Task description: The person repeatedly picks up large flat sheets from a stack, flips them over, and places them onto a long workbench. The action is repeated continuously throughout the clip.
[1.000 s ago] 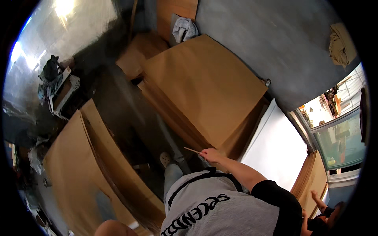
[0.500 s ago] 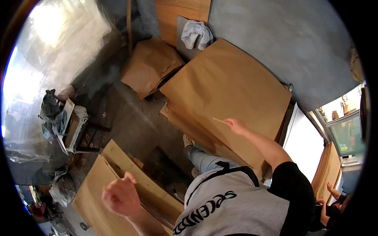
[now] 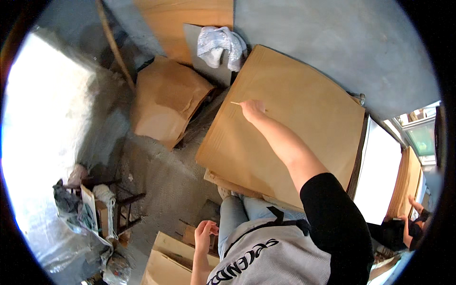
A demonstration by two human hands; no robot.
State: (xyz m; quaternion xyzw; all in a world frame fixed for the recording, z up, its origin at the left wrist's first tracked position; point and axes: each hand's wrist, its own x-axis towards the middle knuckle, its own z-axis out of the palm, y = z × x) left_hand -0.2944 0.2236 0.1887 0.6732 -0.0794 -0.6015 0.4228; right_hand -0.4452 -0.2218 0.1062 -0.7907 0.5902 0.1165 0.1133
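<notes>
My right hand (image 3: 253, 109) is closed around a thin, pale stick (image 3: 235, 103) that looks like wood. The stick's tip points left, over the far left part of a large stack of brown sheets (image 3: 289, 142). My right arm stretches forward across the stack, and the layered sheet edges show along its left side. Low beside my left thigh is my left hand (image 3: 205, 232), its fingers loosely curled in. I see nothing in it. It hangs above pale boards (image 3: 166, 266) at the lower edge and touches nothing that I can make out.
Brown paper (image 3: 168, 102) covers another pile to the left of the stack. A towel (image 3: 221, 45) hangs over a grey panel at the back. A cluttered stool (image 3: 128, 204) stands at left. White sheets (image 3: 380, 166) and another person (image 3: 411, 228) are at right.
My right hand has moved forward and left across the stack with the stick. My left hand has dropped back towards my thigh. The whole view has shifted as my head moved.
</notes>
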